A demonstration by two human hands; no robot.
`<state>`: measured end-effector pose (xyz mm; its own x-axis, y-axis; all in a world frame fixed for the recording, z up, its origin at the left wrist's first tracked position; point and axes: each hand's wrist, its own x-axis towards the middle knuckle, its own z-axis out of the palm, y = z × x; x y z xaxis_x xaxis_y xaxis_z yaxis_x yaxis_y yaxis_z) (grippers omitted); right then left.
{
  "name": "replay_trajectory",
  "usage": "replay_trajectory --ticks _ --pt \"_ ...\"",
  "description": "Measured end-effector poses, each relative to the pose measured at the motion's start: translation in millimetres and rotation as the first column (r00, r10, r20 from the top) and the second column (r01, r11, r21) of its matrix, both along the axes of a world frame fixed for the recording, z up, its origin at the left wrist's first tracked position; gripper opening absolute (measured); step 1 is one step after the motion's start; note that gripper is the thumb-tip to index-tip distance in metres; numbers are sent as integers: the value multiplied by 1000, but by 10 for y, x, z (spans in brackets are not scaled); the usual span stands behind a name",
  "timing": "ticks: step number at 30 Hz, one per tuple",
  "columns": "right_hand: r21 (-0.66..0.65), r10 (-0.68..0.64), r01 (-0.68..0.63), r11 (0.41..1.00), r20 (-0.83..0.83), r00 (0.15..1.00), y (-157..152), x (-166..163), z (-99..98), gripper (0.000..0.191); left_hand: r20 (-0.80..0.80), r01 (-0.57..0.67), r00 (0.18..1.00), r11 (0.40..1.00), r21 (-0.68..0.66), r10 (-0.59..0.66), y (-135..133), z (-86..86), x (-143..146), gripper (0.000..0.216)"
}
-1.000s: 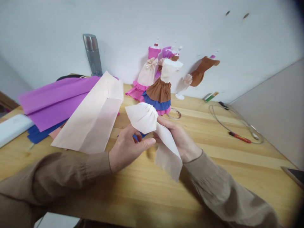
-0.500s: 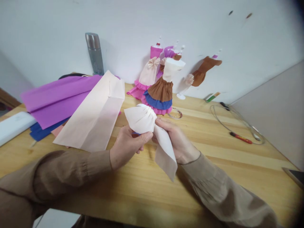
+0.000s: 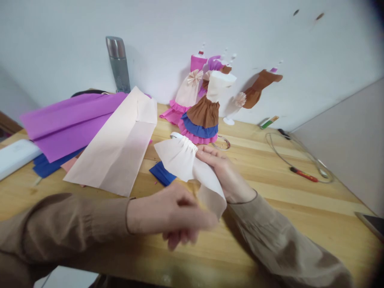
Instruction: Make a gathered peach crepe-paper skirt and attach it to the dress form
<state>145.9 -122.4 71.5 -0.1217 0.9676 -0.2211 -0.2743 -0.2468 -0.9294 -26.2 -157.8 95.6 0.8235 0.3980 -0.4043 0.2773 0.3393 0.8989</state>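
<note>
My right hand point(image 3: 226, 174) is closed on a cream crepe paper strip point(image 3: 178, 156), pinching it at its pleats. The gathered part fans out leftward, and the loose end hangs down in front of the palm. My left hand point(image 3: 177, 214) is smeared by motion near the strip's lower end. Its fingers look bent, but whether they touch the paper cannot be made out. On the table behind the strip lies a folded blue paper piece point(image 3: 162, 173). A white roll point(image 3: 176, 135), perhaps tape, shows partly past the pleats.
Several small dress forms stand at the back, one in a brown, blue and pink tiered skirt point(image 3: 204, 114). Purple paper point(image 3: 72, 124) and a cream sheet point(image 3: 114, 148) lie left, below a grey flask point(image 3: 118, 66). A red-handled tool point(image 3: 304, 174) and cable point(image 3: 271, 144) lie right.
My left hand has let go of the pleated part and moved down and right toward the loose end. The blue piece has come into fuller view. My right hand keeps its pinch.
</note>
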Motion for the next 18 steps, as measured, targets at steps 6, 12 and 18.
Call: replay_trajectory --ticks 6,12,18 --pt "52 150 -166 985 223 963 -109 -11 41 24 100 -193 978 602 775 185 267 442 -285 24" --pt "191 187 -308 932 474 861 -71 -14 -29 16 -49 -55 979 482 874 199 634 211 -271 31" --pt "240 181 -355 904 538 823 -40 -9 -66 16 -132 14 961 436 900 243 601 23 -157 28"
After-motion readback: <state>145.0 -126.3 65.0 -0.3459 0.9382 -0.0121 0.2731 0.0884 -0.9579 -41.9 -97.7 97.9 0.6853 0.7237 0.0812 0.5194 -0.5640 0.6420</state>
